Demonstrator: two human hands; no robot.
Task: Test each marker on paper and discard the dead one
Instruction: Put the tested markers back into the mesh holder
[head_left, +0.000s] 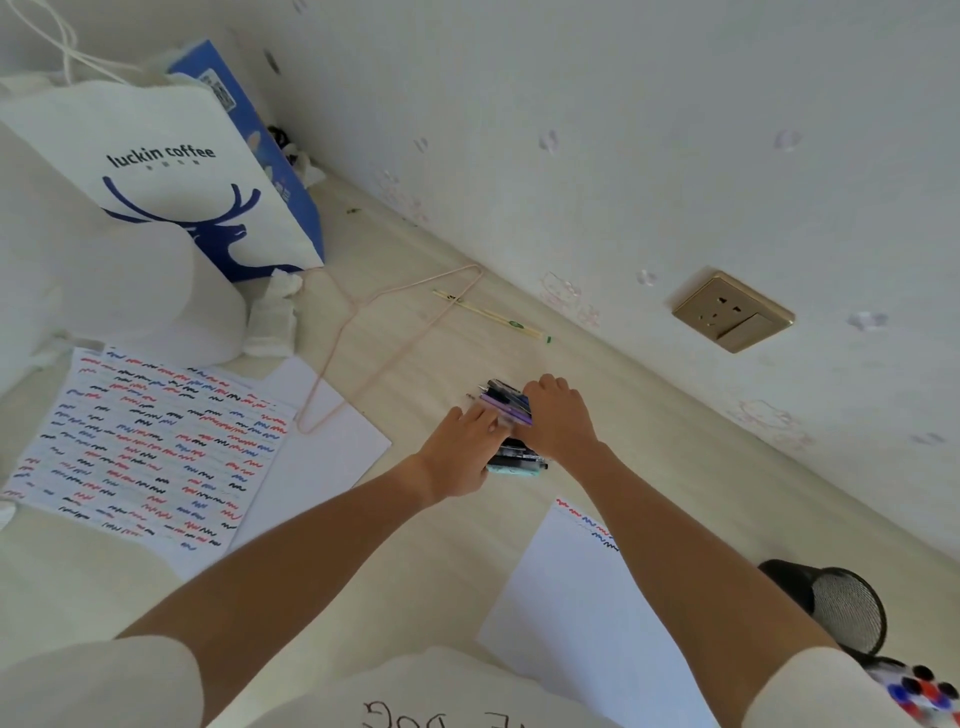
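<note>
A pile of markers and pens (511, 402) lies on the pale floor near the wall. My left hand (460, 452) presses against the pile's left side and my right hand (558, 415) cups its right side, so both hands squeeze the bundle between them. Dark and teal pen ends (517, 463) stick out below the hands. A white paper (576, 597) with a few red and blue squiggles at its top edge lies under my right forearm. A second sheet (145, 447), covered with red, blue and black test squiggles, lies at the left.
A black mesh bin (844, 608) lies on its side at the lower right. A pink wire hanger (363, 353) and chopsticks (491, 314) lie beyond the pens. A white and blue coffee bag (171, 171) stands at the upper left. A wall socket (732, 312) sits low on the wall.
</note>
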